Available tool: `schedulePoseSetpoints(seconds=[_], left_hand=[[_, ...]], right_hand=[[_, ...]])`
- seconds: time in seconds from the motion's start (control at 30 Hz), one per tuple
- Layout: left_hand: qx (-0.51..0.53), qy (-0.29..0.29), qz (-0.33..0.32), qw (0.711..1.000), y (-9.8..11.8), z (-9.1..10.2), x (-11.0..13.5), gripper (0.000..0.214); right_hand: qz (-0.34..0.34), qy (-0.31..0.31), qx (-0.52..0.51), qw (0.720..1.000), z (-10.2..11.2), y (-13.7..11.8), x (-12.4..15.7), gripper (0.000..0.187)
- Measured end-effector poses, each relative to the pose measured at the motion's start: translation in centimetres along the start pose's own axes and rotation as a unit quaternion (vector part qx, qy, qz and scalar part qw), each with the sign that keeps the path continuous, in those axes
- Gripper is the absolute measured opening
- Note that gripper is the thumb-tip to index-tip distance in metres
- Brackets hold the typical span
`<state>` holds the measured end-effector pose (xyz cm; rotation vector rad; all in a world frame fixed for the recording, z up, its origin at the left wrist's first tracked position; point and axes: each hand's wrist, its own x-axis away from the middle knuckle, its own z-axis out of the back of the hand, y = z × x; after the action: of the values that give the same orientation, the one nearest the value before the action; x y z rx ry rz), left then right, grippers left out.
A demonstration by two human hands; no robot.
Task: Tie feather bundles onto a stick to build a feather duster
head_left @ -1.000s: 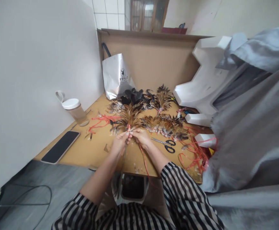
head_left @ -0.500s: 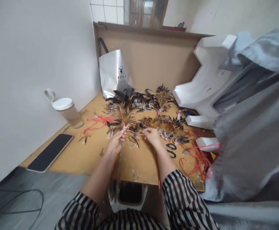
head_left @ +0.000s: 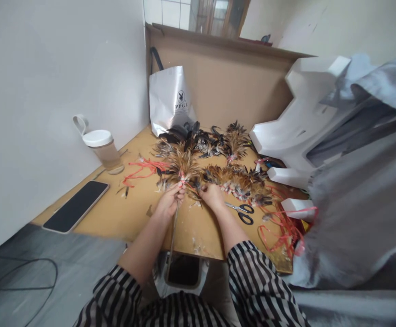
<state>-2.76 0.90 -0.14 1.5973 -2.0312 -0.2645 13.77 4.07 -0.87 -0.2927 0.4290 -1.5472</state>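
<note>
My left hand (head_left: 171,200) is closed around the bound base of a brown feather bundle (head_left: 183,163), where red ribbon (head_left: 182,178) is wound. A thin stick (head_left: 175,227) runs down from that grip past the table edge. To its right, my right hand (head_left: 213,196) is pinched, its fingertips close to the lower feathers. The ribbon leads from the binding toward these fingertips, though its end is hidden by the hand. Beside the right wrist lie scissors (head_left: 245,213) with black handles.
More feathers (head_left: 240,181) lie right of the bundle, and dark ones (head_left: 208,143) behind. Loose red ribbon (head_left: 281,234) tangles at the right edge. A lidded cup (head_left: 104,152) and a phone (head_left: 77,206) stand left. A silver bag (head_left: 169,102) leans at the back; white foam (head_left: 279,131) is at right.
The view has shifted slightly, so the scene sits further right. My right hand has come nearer the bundle, and the ribbon stretch between my hands looks shorter. The scissors' blades now show.
</note>
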Motion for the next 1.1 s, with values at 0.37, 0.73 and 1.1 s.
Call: schedulePoseSetpoints(seconds=[0.37,0.73,1.1], left_hand=[[0.01,-0.001,-0.03,0.999,0.2,0.5,-0.2,0.006],[0.011,-0.014,-0.009,1.0,-0.2,0.2,0.0,0.007],[-0.11,-0.047,-0.059,0.991,-2.1,-0.3,0.2,0.023]], right_hand=[[-0.033,0.033,-0.464,0.885,0.0,2.1,-1.2,0.016],[0.021,-0.086,-0.774,0.628,3.0,0.9,0.7,0.017],[-0.003,-0.11,-0.677,0.728,-0.5,-3.4,2.4,0.027]])
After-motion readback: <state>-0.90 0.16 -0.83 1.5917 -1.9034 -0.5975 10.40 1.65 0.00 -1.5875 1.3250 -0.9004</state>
